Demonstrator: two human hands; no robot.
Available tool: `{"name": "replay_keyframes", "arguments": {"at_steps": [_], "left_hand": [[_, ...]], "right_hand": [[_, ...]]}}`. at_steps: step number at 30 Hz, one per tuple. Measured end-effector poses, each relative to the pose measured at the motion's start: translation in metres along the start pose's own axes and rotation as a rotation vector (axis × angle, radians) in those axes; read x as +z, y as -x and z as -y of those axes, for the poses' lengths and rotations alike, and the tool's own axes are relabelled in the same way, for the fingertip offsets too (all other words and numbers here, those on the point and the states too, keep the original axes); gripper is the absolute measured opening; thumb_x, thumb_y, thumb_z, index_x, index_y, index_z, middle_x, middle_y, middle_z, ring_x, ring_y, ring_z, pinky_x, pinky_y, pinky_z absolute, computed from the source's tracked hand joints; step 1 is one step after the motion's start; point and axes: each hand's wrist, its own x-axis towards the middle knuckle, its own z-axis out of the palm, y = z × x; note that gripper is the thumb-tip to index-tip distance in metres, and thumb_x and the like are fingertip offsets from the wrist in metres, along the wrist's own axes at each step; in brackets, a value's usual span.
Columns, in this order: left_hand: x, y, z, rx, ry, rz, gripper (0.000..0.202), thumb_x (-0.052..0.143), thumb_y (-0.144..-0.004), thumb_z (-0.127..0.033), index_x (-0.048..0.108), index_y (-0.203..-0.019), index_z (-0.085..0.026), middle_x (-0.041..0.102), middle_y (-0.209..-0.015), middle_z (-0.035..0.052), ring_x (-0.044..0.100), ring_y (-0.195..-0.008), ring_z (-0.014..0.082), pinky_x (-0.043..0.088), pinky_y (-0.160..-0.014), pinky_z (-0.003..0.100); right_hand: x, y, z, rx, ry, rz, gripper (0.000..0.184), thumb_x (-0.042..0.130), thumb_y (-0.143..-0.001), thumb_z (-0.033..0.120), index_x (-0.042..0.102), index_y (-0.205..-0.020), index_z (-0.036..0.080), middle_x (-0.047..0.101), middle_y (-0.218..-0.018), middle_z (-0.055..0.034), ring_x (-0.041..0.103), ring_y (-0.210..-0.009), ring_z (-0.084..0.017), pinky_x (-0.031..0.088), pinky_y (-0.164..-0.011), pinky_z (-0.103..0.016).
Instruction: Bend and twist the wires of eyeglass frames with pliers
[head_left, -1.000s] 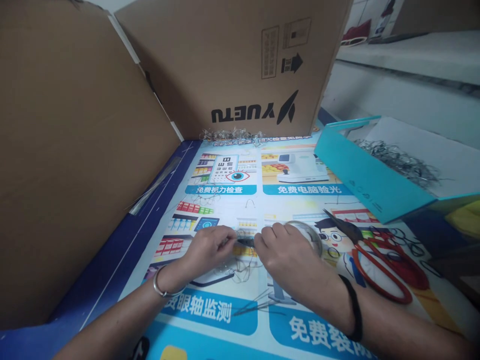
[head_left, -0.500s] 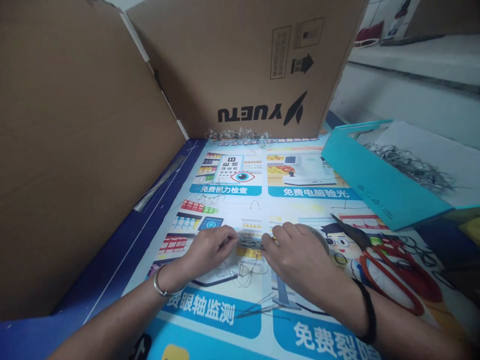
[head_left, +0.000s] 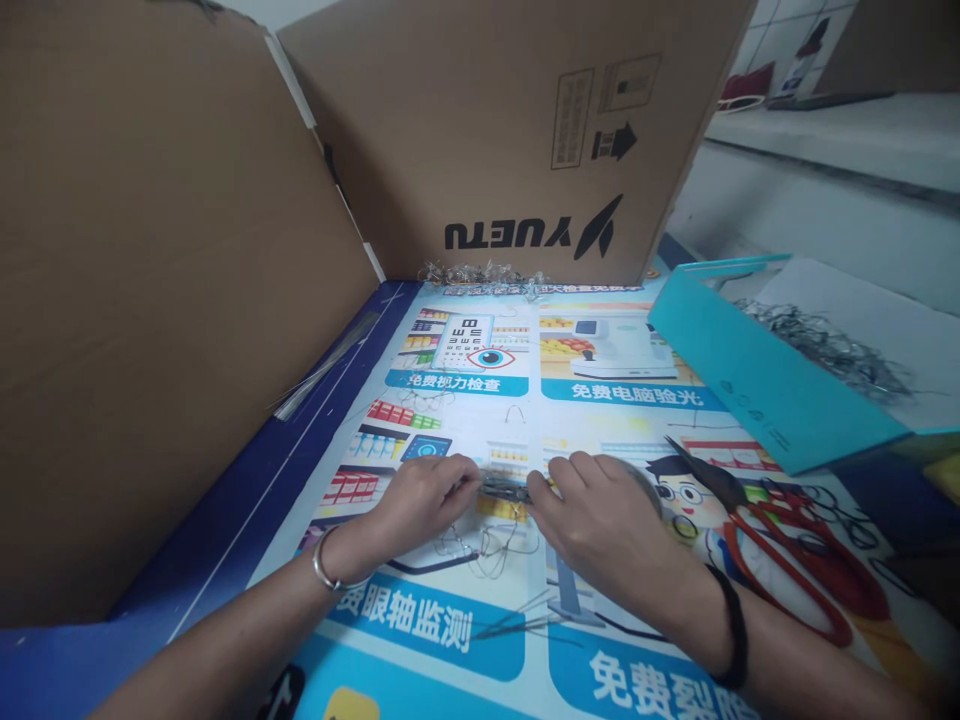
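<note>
Wire bundle (head_left: 504,489) sits pinched between my left hand (head_left: 420,500) and right hand (head_left: 600,520), fingers closed on its ends, low over the printed poster (head_left: 480,400) covering the bench; cardboard walls (head_left: 150,300) behind, red scissors (head_left: 787,560) right.

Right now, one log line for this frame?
left hand: pinching wire bundle | right hand: pinching other end | scissors: right, untouched

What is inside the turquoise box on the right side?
The turquoise box holds a tangled heap of thin grey metal wire pieces lying on its white inner surface. Its near wall hides the bottom of the heap, so how deep the heap goes cannot be seen.
</note>
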Motion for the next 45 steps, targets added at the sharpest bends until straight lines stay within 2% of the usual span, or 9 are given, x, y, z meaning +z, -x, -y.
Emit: {"name": "replay_keyframes", "arguments": {"at_steps": [10, 17, 23, 32, 45], "left_hand": [[-0.003, -0.001, -0.002, 0.045, 0.012, 0.027, 0.011, 0.048, -0.088, -0.019, 0.057, -0.083, -0.018, 0.064, -0.071, 0.0001, 0.058, -0.065, 0.0126, 0.041, -0.059, 0.024], [-0.002, -0.001, 0.0, 0.077, -0.001, 0.007, 0.011, 0.048, -0.088, -0.019, 0.057, -0.084, -0.017, 0.066, -0.072, 0.001, 0.059, -0.066, 0.0135, 0.042, -0.06, 0.025], [-0.004, -0.001, -0.001, 0.086, 0.008, -0.004, 0.011, 0.047, -0.086, -0.016, 0.058, -0.085, -0.017, 0.067, -0.074, 0.0022, 0.061, -0.068, 0.0146, 0.045, -0.063, 0.026], [-0.004, 0.0, -0.002, 0.078, -0.003, -0.005, 0.011, 0.047, -0.087, -0.017, 0.058, -0.086, -0.018, 0.067, -0.074, 0.002, 0.061, -0.068, 0.0144, 0.045, -0.063, 0.026], [-0.004, -0.001, -0.002, 0.075, 0.018, -0.018, 0.011, 0.048, -0.082, -0.013, 0.058, -0.084, -0.018, 0.065, -0.07, 0.0012, 0.059, -0.064, 0.0126, 0.044, -0.059, 0.024]], "right_hand": [[0.003, -0.003, -0.003, -0.056, 0.013, -0.033, 0.009, 0.056, -0.08, 0.019, 0.058, -0.089, 0.017, 0.051, -0.075, -0.0041, 0.04, -0.071, -0.018, 0.022, -0.063, -0.034], [0.007, -0.003, -0.003, -0.013, -0.044, -0.039, 0.005, 0.057, -0.08, 0.023, 0.057, -0.083, 0.019, 0.053, -0.074, -0.0039, 0.042, -0.071, -0.019, 0.021, -0.063, -0.032], [0.008, -0.005, -0.005, -0.016, -0.086, -0.031, 0.008, 0.058, -0.082, 0.027, 0.057, -0.078, 0.02, 0.054, -0.072, -0.0031, 0.042, -0.069, -0.017, 0.021, -0.062, -0.031], [0.011, -0.004, -0.007, -0.035, -0.104, 0.004, 0.009, 0.057, -0.083, 0.028, 0.057, -0.079, 0.02, 0.054, -0.07, -0.0017, 0.042, -0.067, -0.016, 0.02, -0.06, -0.03], [0.007, -0.007, -0.007, 0.027, -0.151, 0.037, 0.011, 0.056, -0.082, 0.029, 0.058, -0.078, 0.019, 0.055, -0.073, -0.003, 0.045, -0.07, -0.016, 0.022, -0.064, -0.03]]}}
